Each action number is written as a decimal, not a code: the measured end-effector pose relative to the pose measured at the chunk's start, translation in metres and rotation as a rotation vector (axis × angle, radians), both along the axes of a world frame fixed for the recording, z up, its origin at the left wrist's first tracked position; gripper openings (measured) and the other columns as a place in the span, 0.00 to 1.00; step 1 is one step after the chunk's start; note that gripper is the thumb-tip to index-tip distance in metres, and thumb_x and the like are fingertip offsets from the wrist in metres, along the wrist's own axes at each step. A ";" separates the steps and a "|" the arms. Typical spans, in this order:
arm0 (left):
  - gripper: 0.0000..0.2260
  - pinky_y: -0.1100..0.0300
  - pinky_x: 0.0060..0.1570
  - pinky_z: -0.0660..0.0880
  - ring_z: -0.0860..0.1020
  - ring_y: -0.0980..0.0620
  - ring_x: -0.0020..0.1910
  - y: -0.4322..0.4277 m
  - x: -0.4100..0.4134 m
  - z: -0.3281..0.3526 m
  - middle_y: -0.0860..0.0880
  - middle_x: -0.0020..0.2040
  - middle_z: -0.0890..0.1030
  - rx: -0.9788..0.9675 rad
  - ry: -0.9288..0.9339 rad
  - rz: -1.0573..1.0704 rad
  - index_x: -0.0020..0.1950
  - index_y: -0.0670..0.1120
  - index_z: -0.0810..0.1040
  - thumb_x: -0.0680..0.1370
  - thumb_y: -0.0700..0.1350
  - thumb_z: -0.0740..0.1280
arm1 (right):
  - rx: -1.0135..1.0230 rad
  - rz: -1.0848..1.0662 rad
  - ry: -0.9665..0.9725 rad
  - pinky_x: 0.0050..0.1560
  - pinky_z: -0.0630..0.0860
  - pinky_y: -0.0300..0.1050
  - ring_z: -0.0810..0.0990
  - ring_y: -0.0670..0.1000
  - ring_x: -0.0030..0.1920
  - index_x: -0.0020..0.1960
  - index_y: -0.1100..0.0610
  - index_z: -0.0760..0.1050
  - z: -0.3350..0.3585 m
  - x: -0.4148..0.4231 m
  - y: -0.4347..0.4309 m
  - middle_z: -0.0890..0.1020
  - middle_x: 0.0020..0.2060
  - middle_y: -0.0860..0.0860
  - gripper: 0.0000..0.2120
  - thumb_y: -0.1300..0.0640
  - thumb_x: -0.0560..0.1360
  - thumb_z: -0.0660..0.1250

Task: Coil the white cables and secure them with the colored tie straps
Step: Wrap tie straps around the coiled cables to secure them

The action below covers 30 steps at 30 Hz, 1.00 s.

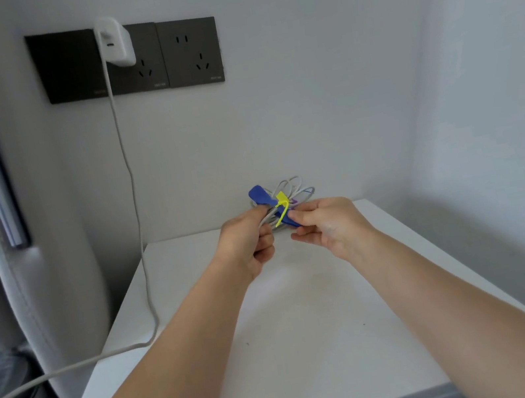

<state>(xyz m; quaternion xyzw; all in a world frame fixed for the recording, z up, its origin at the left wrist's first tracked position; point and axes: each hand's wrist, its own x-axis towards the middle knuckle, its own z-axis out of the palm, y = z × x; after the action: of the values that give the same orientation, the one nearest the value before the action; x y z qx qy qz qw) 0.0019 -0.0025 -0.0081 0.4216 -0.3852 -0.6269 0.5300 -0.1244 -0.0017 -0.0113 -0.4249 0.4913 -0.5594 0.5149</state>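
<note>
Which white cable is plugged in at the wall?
The long cable hanging from the white charger. The other is a coiled bundle held by the left hand and right hand.

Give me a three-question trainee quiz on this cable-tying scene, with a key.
1. True or false: the left hand is empty.
2. Which hand pinches the blue strap's near end? A) left hand B) right hand
3. Fill in: the white charger is plugged into a dark wall ____.
Key: 1 false, it grips the cable coil; 2 B; 3 socket.
</note>
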 end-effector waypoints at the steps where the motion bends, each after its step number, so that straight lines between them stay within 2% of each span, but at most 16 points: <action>1: 0.12 0.71 0.19 0.50 0.54 0.58 0.16 0.000 0.000 0.000 0.54 0.19 0.58 -0.003 0.002 -0.004 0.35 0.48 0.67 0.78 0.42 0.64 | 0.018 0.046 -0.005 0.37 0.80 0.42 0.75 0.44 0.23 0.41 0.61 0.75 0.001 -0.001 0.001 0.77 0.33 0.55 0.05 0.68 0.73 0.68; 4: 0.12 0.71 0.19 0.51 0.54 0.57 0.17 0.001 0.001 0.000 0.54 0.20 0.58 -0.008 0.013 -0.005 0.35 0.49 0.67 0.78 0.43 0.63 | 0.077 0.175 0.030 0.40 0.76 0.43 0.76 0.48 0.34 0.42 0.57 0.76 0.005 -0.004 0.003 0.78 0.36 0.52 0.03 0.62 0.75 0.67; 6: 0.12 0.71 0.19 0.51 0.54 0.58 0.17 0.002 0.001 0.000 0.54 0.20 0.58 -0.015 0.010 -0.021 0.35 0.49 0.68 0.79 0.43 0.63 | 0.089 0.201 0.081 0.41 0.73 0.43 0.76 0.49 0.37 0.43 0.56 0.76 0.006 -0.006 0.003 0.79 0.37 0.51 0.03 0.58 0.76 0.66; 11: 0.12 0.69 0.19 0.51 0.55 0.57 0.17 0.001 -0.001 -0.003 0.53 0.22 0.59 -0.032 -0.043 -0.105 0.36 0.49 0.67 0.80 0.44 0.59 | 0.040 0.168 0.178 0.37 0.69 0.41 0.74 0.48 0.36 0.41 0.56 0.77 0.004 -0.009 0.001 0.78 0.35 0.52 0.05 0.59 0.75 0.67; 14: 0.12 0.68 0.20 0.58 0.61 0.55 0.18 0.004 -0.002 -0.003 0.50 0.23 0.69 -0.032 -0.142 -0.141 0.37 0.48 0.70 0.80 0.45 0.56 | -0.002 0.127 0.251 0.36 0.68 0.40 0.73 0.48 0.34 0.39 0.57 0.77 0.005 -0.013 0.000 0.78 0.32 0.52 0.06 0.62 0.75 0.67; 17: 0.15 0.62 0.32 0.69 0.75 0.50 0.28 0.003 0.002 -0.003 0.46 0.34 0.80 -0.085 -0.362 -0.192 0.44 0.46 0.77 0.80 0.49 0.53 | -0.024 0.115 0.333 0.34 0.68 0.39 0.73 0.49 0.32 0.37 0.58 0.77 0.008 -0.017 -0.001 0.77 0.31 0.53 0.07 0.65 0.73 0.67; 20: 0.14 0.59 0.39 0.72 0.79 0.50 0.39 -0.003 0.010 -0.004 0.46 0.44 0.82 -0.127 -0.383 -0.186 0.50 0.46 0.78 0.79 0.51 0.56 | -0.025 0.162 0.321 0.33 0.68 0.39 0.72 0.48 0.30 0.35 0.59 0.76 0.010 -0.019 -0.002 0.76 0.25 0.50 0.09 0.66 0.73 0.67; 22: 0.09 0.60 0.38 0.73 0.78 0.53 0.38 -0.005 0.013 -0.005 0.48 0.42 0.81 -0.183 -0.403 -0.149 0.46 0.47 0.79 0.79 0.49 0.61 | -0.030 0.192 0.325 0.33 0.69 0.39 0.72 0.48 0.29 0.33 0.60 0.76 0.010 -0.022 -0.002 0.75 0.23 0.49 0.10 0.66 0.73 0.67; 24: 0.08 0.64 0.32 0.74 0.77 0.55 0.32 -0.006 0.015 -0.007 0.49 0.36 0.79 -0.238 -0.432 -0.123 0.41 0.45 0.79 0.78 0.46 0.65 | -0.040 0.211 0.328 0.33 0.69 0.40 0.72 0.48 0.29 0.33 0.60 0.76 0.010 -0.024 -0.003 0.75 0.24 0.50 0.11 0.67 0.73 0.67; 26: 0.09 0.67 0.27 0.73 0.75 0.57 0.27 -0.007 0.018 -0.008 0.49 0.33 0.78 -0.269 -0.437 -0.136 0.38 0.44 0.78 0.77 0.44 0.67 | -0.053 0.224 0.322 0.33 0.69 0.40 0.71 0.48 0.29 0.32 0.60 0.76 0.009 -0.025 -0.004 0.74 0.27 0.51 0.11 0.67 0.73 0.66; 30: 0.08 0.67 0.26 0.72 0.74 0.57 0.24 -0.006 0.019 -0.007 0.51 0.27 0.78 -0.312 -0.438 -0.197 0.36 0.43 0.77 0.76 0.41 0.67 | -0.067 0.275 0.317 0.35 0.69 0.40 0.72 0.48 0.30 0.32 0.59 0.76 0.008 -0.030 -0.008 0.74 0.25 0.50 0.12 0.66 0.74 0.66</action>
<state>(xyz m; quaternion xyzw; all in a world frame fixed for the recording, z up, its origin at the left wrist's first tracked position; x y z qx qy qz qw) 0.0212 -0.0085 -0.0148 0.4207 -0.6214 -0.5026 0.4293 -0.1547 -0.0098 -0.0032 -0.5877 0.4844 -0.4261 0.4883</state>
